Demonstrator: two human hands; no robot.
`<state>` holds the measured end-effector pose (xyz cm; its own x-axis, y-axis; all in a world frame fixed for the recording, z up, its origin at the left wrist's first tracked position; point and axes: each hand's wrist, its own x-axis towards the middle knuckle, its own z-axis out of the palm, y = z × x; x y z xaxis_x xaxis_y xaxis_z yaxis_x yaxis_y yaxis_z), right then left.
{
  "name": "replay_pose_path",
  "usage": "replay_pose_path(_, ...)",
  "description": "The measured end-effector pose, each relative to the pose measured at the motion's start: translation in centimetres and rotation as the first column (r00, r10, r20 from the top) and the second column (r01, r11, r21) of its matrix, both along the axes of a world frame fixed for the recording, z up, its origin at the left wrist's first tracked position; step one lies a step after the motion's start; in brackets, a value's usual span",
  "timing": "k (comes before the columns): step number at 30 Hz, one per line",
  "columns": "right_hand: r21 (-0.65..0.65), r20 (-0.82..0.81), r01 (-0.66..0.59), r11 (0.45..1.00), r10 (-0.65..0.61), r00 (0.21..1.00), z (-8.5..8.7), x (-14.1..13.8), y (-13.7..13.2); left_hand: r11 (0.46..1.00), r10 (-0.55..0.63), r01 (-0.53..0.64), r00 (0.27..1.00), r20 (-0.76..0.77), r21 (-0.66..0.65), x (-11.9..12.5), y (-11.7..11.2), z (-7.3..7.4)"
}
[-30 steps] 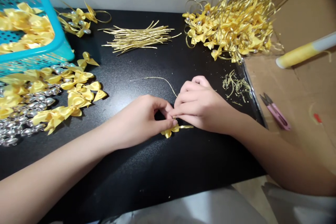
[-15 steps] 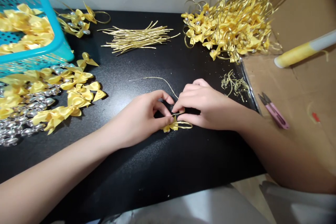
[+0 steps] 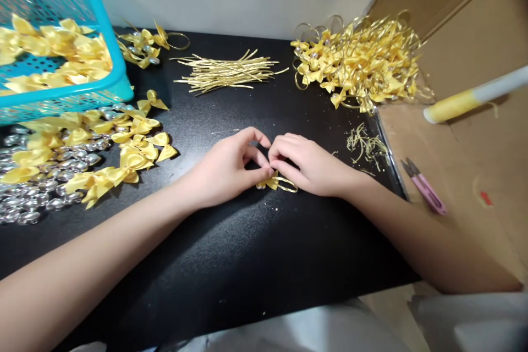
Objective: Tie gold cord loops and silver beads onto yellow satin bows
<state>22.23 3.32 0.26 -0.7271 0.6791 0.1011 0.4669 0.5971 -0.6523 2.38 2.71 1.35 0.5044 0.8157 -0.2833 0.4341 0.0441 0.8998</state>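
Note:
My left hand (image 3: pixel 231 162) pinches a small yellow ribbon bow (image 3: pixel 273 181) between thumb and fingers, low over the black table. From the bow's right side sticks out a loop of gold cord (image 3: pixel 289 187). My right hand (image 3: pixel 307 164) is closed, its fingertips meeting the left ones just above the bow; the thread it gripped a moment earlier is now hidden by the fingers. Beyond my left hand lies a thin needle (image 3: pixel 225 132), partly covered by that hand.
At left stand a turquoise basket (image 3: pixel 111 80) of yellow bows and a pile of silver beads (image 3: pixel 53 187) with bows. Cut gold cords (image 3: pixel 231 72) lie behind. Finished-looking looped bows (image 3: pixel 358 63) heap at back right, near thread scraps (image 3: pixel 365 143) and pink snips (image 3: pixel 424 187).
My right hand has come in against the left fingertips and closed up. The thread stretch between the hands no longer shows, and less of the needle's thread is visible. The view has shifted slightly.

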Motion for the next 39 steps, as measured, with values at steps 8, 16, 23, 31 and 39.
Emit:
replay_pose_path(8,-0.049,-0.086,0.030,0.998,-0.034,0.996,-0.8,-0.6,1.6,1.000,-0.027,0.026,0.996,0.084,0.012,-0.6,1.8,-0.7)
replay_pose_path(16,-0.033,-0.053,0.005,0.999,-0.007,0.999,-1.1,-0.6,1.3,0.989,-0.151,0.151,0.989,0.004,0.003,-0.8,1.6,-0.1)
replay_pose_path(23,-0.023,-0.036,-0.023,0.999,0.022,0.999,-1.2,-0.5,1.5,0.968,-0.251,0.249,0.967,0.047,0.040,-1.2,1.4,-0.4)
replay_pose_path(31,-0.044,-0.054,0.005,0.999,-0.008,0.998,-1.2,-0.2,1.6,0.969,-0.248,0.248,0.968,0.041,0.022,-1.3,1.3,-0.6)
replay_pose_path(39,-0.067,-0.169,0.043,0.997,-0.054,0.984,-1.2,0.6,2.0,0.990,-0.135,0.137,0.989,0.067,-0.026,-0.9,1.1,-0.2)
